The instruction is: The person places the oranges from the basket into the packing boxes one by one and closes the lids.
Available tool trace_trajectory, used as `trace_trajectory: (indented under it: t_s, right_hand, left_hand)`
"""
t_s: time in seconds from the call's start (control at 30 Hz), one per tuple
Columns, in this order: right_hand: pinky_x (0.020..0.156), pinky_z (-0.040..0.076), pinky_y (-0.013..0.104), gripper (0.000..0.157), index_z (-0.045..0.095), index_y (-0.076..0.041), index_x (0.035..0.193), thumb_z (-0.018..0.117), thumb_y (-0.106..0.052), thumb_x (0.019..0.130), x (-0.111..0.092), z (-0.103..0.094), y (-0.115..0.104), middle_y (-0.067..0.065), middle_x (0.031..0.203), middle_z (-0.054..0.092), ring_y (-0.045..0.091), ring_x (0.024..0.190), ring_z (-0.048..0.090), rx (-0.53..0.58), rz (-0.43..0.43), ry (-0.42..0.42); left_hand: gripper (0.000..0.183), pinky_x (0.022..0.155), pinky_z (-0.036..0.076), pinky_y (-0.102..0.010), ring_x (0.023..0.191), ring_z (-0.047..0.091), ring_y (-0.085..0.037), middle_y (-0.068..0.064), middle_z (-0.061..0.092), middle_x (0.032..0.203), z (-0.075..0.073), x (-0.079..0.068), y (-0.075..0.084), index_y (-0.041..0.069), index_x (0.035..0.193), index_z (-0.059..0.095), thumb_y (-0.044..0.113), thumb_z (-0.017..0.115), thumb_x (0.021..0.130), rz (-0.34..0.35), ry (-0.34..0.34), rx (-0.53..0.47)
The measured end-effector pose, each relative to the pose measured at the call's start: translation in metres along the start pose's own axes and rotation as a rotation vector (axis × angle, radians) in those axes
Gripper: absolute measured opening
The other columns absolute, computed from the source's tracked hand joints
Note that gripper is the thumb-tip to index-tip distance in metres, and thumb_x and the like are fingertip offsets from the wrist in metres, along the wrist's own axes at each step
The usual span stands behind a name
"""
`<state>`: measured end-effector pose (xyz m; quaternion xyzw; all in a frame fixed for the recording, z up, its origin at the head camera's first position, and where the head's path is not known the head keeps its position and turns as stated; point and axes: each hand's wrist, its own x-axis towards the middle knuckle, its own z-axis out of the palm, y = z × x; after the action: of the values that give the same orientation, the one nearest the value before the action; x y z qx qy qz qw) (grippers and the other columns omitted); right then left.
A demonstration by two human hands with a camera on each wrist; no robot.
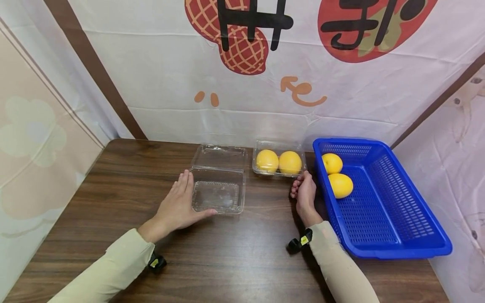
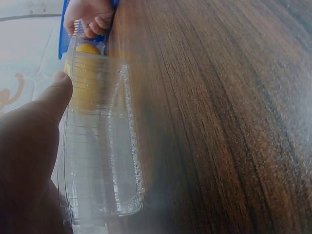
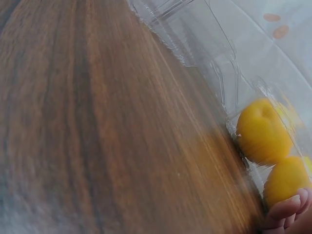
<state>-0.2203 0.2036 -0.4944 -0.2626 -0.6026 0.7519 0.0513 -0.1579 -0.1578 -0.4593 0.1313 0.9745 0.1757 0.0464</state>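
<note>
My left hand (image 1: 175, 209) lies along the left side of an open clear plastic clamshell box (image 1: 217, 197), with its fingers straight and thumb at the front edge. The box has nothing in it, and its lid (image 1: 219, 157) is folded back toward the wall. To its right stands a closed clear clamshell box (image 1: 278, 145) with two round yellow fruits (image 3: 263, 131) side by side. My right hand (image 1: 305, 193) is at that box's front right corner, fingers loosely curled. In the right wrist view its fingertips (image 3: 287, 209) overlap the nearer fruit.
A blue plastic basket (image 1: 424, 198) stands on the right, its left wall beside my right forearm. Two yellow fruits (image 1: 340, 185) lie against its left side. The brown wooden table (image 1: 242, 256) ends at a printed cloth wall (image 1: 163, 84) behind the boxes.
</note>
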Motion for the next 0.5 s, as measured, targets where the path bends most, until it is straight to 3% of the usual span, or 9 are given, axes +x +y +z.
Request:
trace_trajectory:
  t_s: [0.2, 0.5]
  right_hand:
    - [0.041, 0.041, 0.021, 0.035, 0.049, -0.007, 0.096, 0.039, -0.039, 0.106, -0.004, -0.001, -0.001, -0.002, 0.064, 0.052, 0.011, 0.048, 0.047, -0.052, 0.000, -0.050]
    - [0.044, 0.041, 0.023, 0.033, 0.048, -0.005, 0.104, 0.046, -0.038, 0.103, -0.011, -0.002, -0.001, 0.000, 0.069, 0.053, 0.013, 0.053, 0.049, -0.131, 0.057, -0.132]
  left_hand:
    - [0.137, 0.124, 0.013, -0.055, 0.154, 0.007, -0.044, -0.031, 0.000, 0.166, 0.000, 0.000, 0.000, -0.014, 0.157, 0.006, 0.082, 0.063, 0.078, -0.001, -0.002, -0.004]
    - [0.137, 0.124, 0.013, -0.055, 0.154, 0.006, -0.044, -0.031, 0.001, 0.166, 0.000, -0.001, 0.000, -0.014, 0.157, 0.005, 0.081, 0.064, 0.078, -0.001, -0.001, -0.013]
